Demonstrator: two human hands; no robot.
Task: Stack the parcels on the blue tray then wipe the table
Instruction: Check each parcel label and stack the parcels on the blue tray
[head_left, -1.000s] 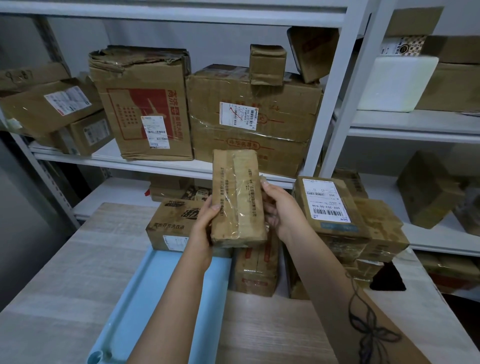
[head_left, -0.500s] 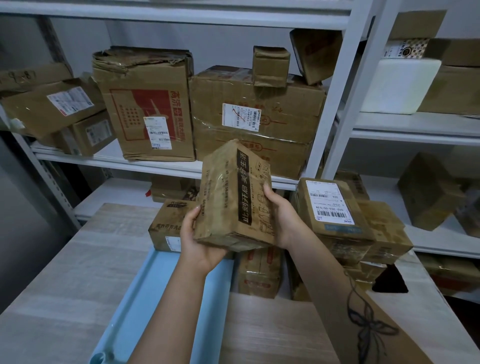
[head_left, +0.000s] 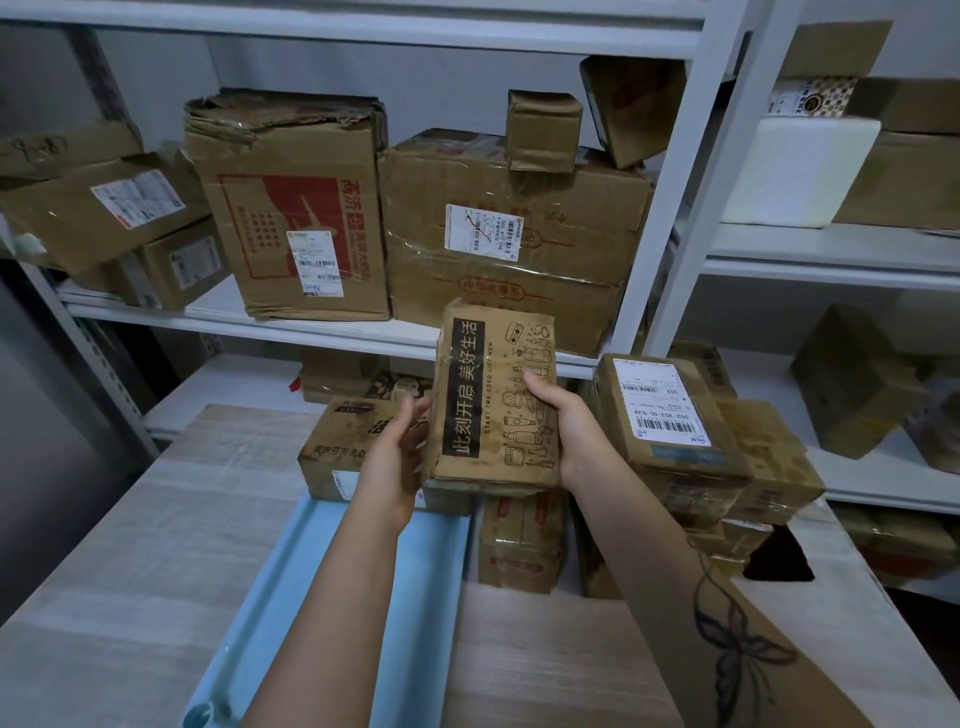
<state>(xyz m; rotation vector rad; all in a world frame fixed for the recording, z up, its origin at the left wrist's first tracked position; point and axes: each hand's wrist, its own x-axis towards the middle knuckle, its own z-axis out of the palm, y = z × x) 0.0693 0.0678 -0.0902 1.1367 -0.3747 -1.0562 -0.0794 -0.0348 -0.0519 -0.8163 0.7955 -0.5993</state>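
I hold a small brown printed parcel upright in the air above the table, its face with a black text strip turned toward me. My left hand grips its left edge and my right hand grips its right side. Below it, the light blue tray lies on the wooden table, partly hidden by my left forearm. Another parcel sits at the tray's far end. To the right stand a taped parcel and a pile topped by a labelled parcel.
White metal shelving rises right behind the table, loaded with large cartons and a white foam box. More boxes fill the lower shelves at the right. The table drops off at its left and right edges.
I have turned the held parcel in my hands, from its plain taped side to its printed face. It stays at about the same height above the tray's far end.
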